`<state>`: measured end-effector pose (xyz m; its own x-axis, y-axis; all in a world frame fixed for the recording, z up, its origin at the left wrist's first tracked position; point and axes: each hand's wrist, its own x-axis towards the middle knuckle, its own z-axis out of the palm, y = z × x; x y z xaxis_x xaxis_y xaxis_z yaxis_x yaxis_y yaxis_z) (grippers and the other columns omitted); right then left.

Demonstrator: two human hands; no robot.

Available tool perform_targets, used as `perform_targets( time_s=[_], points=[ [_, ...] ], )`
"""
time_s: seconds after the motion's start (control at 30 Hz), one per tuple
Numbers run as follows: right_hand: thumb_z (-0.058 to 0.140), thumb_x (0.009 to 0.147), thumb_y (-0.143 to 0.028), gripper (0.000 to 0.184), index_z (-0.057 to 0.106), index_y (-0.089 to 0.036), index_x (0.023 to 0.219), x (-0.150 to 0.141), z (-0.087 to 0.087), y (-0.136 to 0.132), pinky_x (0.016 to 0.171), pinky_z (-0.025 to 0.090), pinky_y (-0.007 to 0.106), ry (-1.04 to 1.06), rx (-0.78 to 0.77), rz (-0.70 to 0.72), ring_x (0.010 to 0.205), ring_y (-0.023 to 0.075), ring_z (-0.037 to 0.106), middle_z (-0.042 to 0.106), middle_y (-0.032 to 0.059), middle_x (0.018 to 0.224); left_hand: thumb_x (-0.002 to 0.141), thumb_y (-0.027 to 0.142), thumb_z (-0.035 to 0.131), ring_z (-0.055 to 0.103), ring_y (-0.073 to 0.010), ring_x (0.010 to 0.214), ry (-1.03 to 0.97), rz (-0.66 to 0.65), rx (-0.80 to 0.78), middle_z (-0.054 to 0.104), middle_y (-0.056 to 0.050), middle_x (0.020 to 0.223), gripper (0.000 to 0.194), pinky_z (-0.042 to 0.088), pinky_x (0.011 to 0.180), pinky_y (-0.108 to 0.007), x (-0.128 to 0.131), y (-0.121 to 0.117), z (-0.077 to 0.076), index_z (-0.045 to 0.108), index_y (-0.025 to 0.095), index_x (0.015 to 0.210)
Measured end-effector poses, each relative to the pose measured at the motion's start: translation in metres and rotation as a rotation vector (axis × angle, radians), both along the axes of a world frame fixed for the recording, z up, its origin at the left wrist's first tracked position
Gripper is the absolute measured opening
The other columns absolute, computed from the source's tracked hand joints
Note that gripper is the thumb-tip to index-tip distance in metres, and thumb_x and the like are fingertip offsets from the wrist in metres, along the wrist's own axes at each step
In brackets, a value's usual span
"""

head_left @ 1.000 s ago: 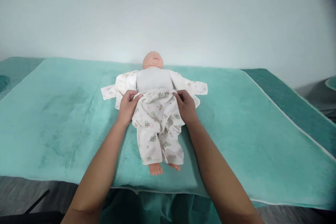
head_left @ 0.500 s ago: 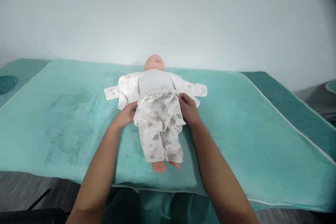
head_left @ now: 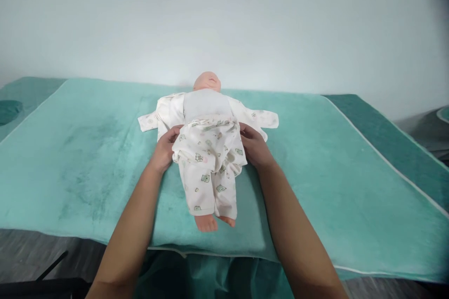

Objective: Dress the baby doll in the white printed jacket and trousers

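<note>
Versus half a second ago: our left hand (head_left: 163, 150) sits higher beside the pants (head_left: 210, 147); the doll's feet (head_left: 206, 223) shifted left. Our right hand (head_left: 257, 148) flanks the other side. Fingertips hidden, can't tell if we're gripping. Doll (head_left: 206, 81) lies on teal cloth (head_left: 336, 187); pants look nearly settled, hips bunched.

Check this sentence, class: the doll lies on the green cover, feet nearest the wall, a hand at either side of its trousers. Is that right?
No: in the head view, the doll has its head nearest the wall and its feet farthest away. It lies on the green cover, left hand and right hand at either side of its trousers.
</note>
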<state>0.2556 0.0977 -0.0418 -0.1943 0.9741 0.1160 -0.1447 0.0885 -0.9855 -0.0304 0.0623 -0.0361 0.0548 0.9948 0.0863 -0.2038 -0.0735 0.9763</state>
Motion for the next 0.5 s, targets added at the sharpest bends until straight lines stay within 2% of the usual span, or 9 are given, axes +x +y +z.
perform_targets(
  time_s=[0.07,0.13,0.23,0.3,0.4,0.5],
  points=[
    [0.085,0.073,-0.051,0.037,0.060,-0.025,0.081,-0.002,-0.002,0.002,0.077,0.056,0.036,-0.002,0.025,-0.023,0.099,0.0232,0.065,0.071,0.0036,0.109,0.067,0.030,0.085,0.067,-0.0227,0.105,-0.003,0.039,0.015,0.074,-0.008,0.116,0.033,0.052,0.093,-0.033,0.002,0.000,-0.001,0.071,0.018,0.094],
    [0.083,0.076,-0.049,0.035,0.057,-0.025,0.079,-0.004,-0.004,0.004,0.079,0.056,0.037,0.002,0.044,-0.045,0.100,0.0224,0.065,0.070,0.0037,0.112,0.066,0.033,0.085,0.066,-0.0210,0.100,-0.006,0.074,0.015,0.074,-0.006,0.110,0.032,0.051,0.090,-0.032,0.005,0.000,-0.003,0.068,0.019,0.090],
    [0.078,0.080,-0.046,0.034,0.053,-0.024,0.077,-0.008,-0.006,0.008,0.074,0.053,0.034,0.009,0.074,-0.100,0.092,0.0199,0.065,0.070,0.0033,0.110,0.066,0.035,0.084,0.061,-0.0154,0.082,0.013,0.127,0.002,0.069,0.000,0.087,0.033,0.048,0.075,-0.026,0.010,0.003,-0.004,0.059,0.020,0.082],
    [0.079,0.078,-0.043,0.035,0.049,-0.024,0.077,-0.012,-0.006,0.013,0.069,0.050,0.031,0.015,0.097,-0.166,0.086,0.0181,0.063,0.069,0.0023,0.101,0.067,0.033,0.082,0.055,-0.0122,0.073,0.029,0.197,0.009,0.062,0.004,0.077,0.034,0.043,0.067,-0.023,0.015,0.009,-0.003,0.052,0.021,0.078],
    [0.083,0.071,-0.034,0.039,0.046,-0.026,0.080,-0.018,-0.005,0.022,0.064,0.046,0.028,0.039,0.136,-0.241,0.074,0.0155,0.059,0.064,-0.0020,0.083,0.068,0.032,0.078,0.049,-0.0108,0.066,0.029,0.286,0.029,0.056,0.006,0.074,0.034,0.038,0.060,-0.022,0.023,0.021,-0.001,0.050,0.024,0.084],
    [0.081,0.072,-0.031,0.038,0.045,-0.027,0.084,-0.021,-0.005,0.029,0.061,0.043,0.027,0.092,0.136,-0.224,0.068,0.0145,0.056,0.061,-0.0049,0.076,0.069,0.035,0.074,0.053,-0.0126,0.067,0.001,0.253,0.030,0.060,0.005,0.077,0.037,0.041,0.063,-0.025,0.028,0.031,-0.002,0.053,0.026,0.098]
  ],
)
